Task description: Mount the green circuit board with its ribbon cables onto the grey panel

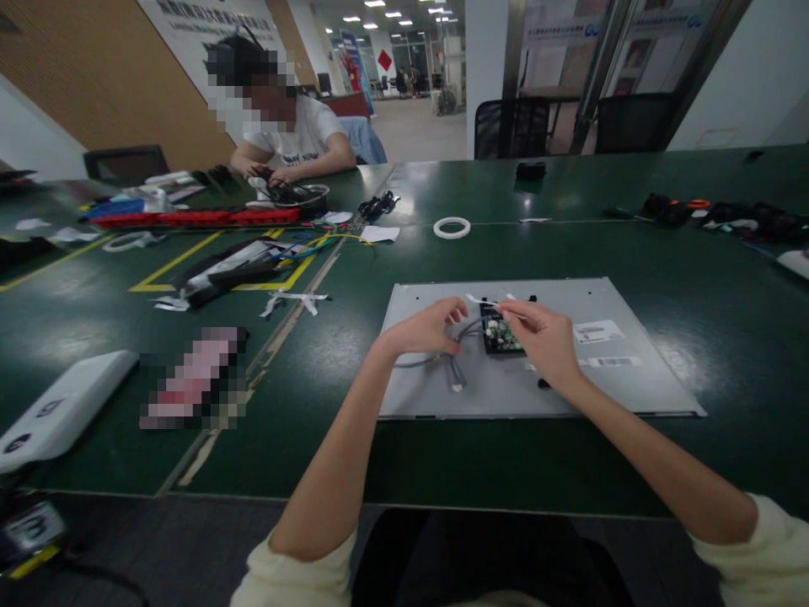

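Though seamed, green table point(543, 253), lit room point(410, 126)

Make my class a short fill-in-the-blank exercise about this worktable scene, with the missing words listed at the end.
1. The flat grey metal panel lies on a glossy table coloured ____.
2. The bare hand partly covering the small green circuit board is the camera wearer's ____ one.
3. Across the table, the seated co-worker wears a short-sleeved shirt coloured mainly ____.

Missing words: green; right; white.
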Demonstrator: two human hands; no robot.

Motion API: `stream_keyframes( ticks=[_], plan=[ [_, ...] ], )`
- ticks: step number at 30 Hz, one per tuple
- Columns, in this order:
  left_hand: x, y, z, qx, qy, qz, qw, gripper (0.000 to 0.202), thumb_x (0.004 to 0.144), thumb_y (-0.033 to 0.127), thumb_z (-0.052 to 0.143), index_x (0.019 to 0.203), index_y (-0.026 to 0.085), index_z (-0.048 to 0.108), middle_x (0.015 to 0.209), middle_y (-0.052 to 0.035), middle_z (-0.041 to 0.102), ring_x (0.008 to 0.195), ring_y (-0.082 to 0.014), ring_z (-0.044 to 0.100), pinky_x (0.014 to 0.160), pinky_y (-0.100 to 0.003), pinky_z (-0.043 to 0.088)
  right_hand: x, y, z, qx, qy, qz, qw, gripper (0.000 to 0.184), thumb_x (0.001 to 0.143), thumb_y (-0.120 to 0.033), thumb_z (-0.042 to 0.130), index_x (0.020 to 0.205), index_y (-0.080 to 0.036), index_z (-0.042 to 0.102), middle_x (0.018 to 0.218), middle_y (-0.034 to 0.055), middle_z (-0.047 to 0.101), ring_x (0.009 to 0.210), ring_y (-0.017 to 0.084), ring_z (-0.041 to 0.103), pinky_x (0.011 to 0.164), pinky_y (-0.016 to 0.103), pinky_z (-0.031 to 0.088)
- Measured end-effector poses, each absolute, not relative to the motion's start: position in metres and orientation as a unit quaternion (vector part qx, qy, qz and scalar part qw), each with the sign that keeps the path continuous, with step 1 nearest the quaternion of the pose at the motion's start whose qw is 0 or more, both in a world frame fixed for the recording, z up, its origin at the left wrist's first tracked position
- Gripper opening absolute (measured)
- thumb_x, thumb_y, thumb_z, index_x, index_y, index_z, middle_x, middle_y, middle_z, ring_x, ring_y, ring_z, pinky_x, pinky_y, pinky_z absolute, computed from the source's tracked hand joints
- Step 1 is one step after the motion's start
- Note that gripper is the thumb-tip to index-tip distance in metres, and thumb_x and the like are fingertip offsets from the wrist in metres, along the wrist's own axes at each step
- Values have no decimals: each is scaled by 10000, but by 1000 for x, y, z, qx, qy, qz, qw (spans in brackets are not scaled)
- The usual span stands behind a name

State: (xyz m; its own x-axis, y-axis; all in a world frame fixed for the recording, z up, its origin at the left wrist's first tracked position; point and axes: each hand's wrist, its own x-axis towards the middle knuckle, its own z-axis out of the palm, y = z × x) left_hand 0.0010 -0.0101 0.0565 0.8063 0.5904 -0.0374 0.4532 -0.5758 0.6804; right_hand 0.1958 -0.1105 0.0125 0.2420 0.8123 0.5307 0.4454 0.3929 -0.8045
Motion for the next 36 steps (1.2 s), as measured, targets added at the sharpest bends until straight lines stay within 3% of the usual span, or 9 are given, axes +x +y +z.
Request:
stream_keyframes(
  ticks=[3,9,17,26,30,36],
  plan=[
    [0,-11,52,889,287,54,354,571,541,185,671,1091,174,515,997,-56,578,897,-192,544,750,-292,426,194,-110,8,-525,-611,155,572,238,832,-242,537,1005,-201,696,1036,46,676,956,184,631,804,330,552],
    [-3,0,42,885,323,55,331,452,551,132,581,997,162,514,938,-59,593,822,-177,557,684,-273,421,193,-110,5,-524,-687,104,492,294,834,-135,480,1031,-203,687,1062,40,669,997,177,618,908,355,505],
    [-5,3,42,880,343,58,325,437,554,136,571,986,169,506,895,-50,594,798,-179,566,662,-270,428,181,-117,5,-488,-781,45,387,348,883,-129,411,1165,-178,609,1187,77,608,1104,187,567,981,380,453],
    [-5,5,41,898,310,67,306,459,559,112,544,1014,165,519,983,-65,562,855,-178,548,728,-278,434,170,-124,6,-488,-810,5,324,318,895,-121,418,1145,-132,614,1170,96,618,1059,199,587,933,367,483],
    [-4,4,43,905,298,74,295,416,561,87,510,967,169,542,987,-64,552,873,-175,548,739,-274,434,164,-124,8,-475,-826,-41,299,300,901,-118,421,1107,-123,639,1142,109,632,1092,214,568,961,388,454],
    [-2,1,45,899,315,74,295,498,568,83,501,1062,147,512,1043,-92,565,891,-184,562,720,-275,439,160,-120,6,-465,-840,-82,267,311,908,-82,397,1117,-88,628,1181,137,608,1166,233,513,1011,430,378]
  ],
)
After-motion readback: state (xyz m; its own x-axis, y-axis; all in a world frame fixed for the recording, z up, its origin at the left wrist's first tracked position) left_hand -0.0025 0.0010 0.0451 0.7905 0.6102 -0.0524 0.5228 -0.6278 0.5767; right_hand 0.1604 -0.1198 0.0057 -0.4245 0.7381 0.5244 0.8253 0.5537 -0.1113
